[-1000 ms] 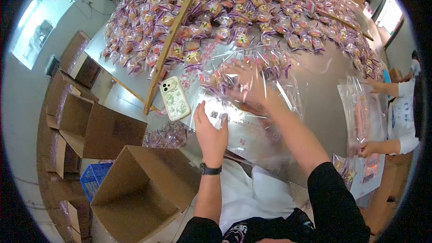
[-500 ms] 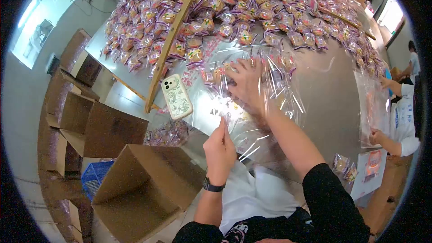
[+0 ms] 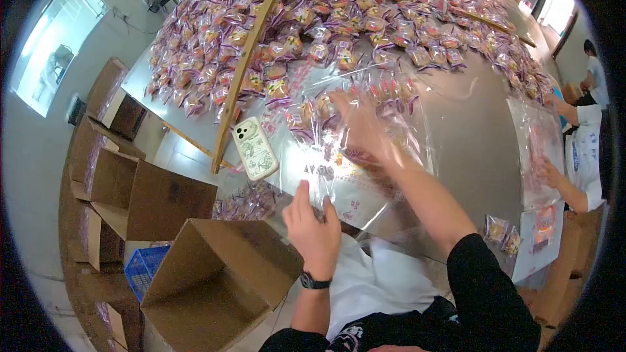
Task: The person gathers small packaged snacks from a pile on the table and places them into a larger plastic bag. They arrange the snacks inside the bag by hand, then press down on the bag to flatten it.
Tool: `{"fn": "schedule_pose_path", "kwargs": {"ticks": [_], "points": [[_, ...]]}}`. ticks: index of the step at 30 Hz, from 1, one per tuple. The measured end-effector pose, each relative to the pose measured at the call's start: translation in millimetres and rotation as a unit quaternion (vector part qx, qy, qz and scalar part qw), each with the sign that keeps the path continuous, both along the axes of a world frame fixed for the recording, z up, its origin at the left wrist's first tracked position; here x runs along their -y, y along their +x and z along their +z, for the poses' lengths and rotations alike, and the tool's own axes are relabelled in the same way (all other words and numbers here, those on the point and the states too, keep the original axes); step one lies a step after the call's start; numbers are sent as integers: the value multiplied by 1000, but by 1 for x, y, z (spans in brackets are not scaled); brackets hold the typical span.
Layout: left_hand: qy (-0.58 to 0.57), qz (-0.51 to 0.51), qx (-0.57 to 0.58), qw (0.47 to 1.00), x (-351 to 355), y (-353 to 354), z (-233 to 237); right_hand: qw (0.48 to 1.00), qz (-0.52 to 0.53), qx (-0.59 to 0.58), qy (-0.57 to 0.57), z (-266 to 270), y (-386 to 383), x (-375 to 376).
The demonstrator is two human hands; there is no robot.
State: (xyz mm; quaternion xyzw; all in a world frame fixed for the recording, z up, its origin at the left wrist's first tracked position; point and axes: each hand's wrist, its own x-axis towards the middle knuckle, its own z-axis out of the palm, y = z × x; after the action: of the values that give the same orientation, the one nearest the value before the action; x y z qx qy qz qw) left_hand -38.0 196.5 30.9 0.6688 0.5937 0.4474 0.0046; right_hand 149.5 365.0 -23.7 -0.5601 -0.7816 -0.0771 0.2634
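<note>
A large clear plastic bag (image 3: 365, 205) lies on the metal table with several wrapped pastries (image 3: 394, 101) inside its far part. My right hand (image 3: 365, 133) reaches across the bag over these pastries, fingers stretched forward and somewhat blurred by motion. Close to the near edge of the bag, my left hand (image 3: 314, 231) has its thumb and fingers apart and holds nothing. A dark watch (image 3: 315, 281) is on that wrist. To the left of the bag lies a phone in a pale patterned case (image 3: 255, 148).
Many wrapped pastries (image 3: 365, 13) cover the far table (image 3: 466, 150), crossed by a wooden strip (image 3: 254, 39). An open cardboard box (image 3: 222, 280) stands at front left, beside a blue basket (image 3: 145, 268). At right, a co-worker's hand (image 3: 551, 173) touches another clear bag (image 3: 535, 137).
My left hand has let go of the bag's near edge and its fingers have spread. My right hand has shifted slightly left over the pastries.
</note>
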Motion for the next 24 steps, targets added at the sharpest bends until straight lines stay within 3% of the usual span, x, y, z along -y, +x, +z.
{"fn": "schedule_pose_path", "kwargs": {"ticks": [1,2,4,5,6,8,10,12,14,16,17,18,20,24], "points": [[74,33,-63,995,5,0,1,999,13,-29,5,-4,2,-2],[95,3,13,995,27,7,-6,997,35,-43,47,-9,1,-3],[89,-306,176,931,62,26,-9,990,42,-121,66,0,-2,10],[-29,-336,147,930,80,41,9,983,47,-161,75,3,-5,16],[-53,-337,180,923,80,62,4,981,54,-157,99,-4,-4,13],[-93,-243,236,936,52,92,-11,977,74,-142,138,-22,3,0],[-153,-178,315,920,5,108,-25,997,47,-59,26,-11,16,-10],[-49,-102,193,975,-40,119,-32,998,42,-18,-37,-6,27,-16],[-29,-97,72,992,-82,118,-35,996,67,-23,-46,-11,33,-22],[-33,-73,1,997,-108,114,-30,965,81,-222,-111,-2,25,-7],[-35,-61,-31,997,-119,111,-27,997,48,-50,-44,-15,33,-14],[-1,-69,-92,993,-135,108,-29,992,4,116,41,-29,41,-22],[54,-82,-213,972,-158,95,-43,987,-63,145,8,9,29,5],[42,-49,-297,953,-192,74,-57,972,-75,223,14,1,41,-5]]}}
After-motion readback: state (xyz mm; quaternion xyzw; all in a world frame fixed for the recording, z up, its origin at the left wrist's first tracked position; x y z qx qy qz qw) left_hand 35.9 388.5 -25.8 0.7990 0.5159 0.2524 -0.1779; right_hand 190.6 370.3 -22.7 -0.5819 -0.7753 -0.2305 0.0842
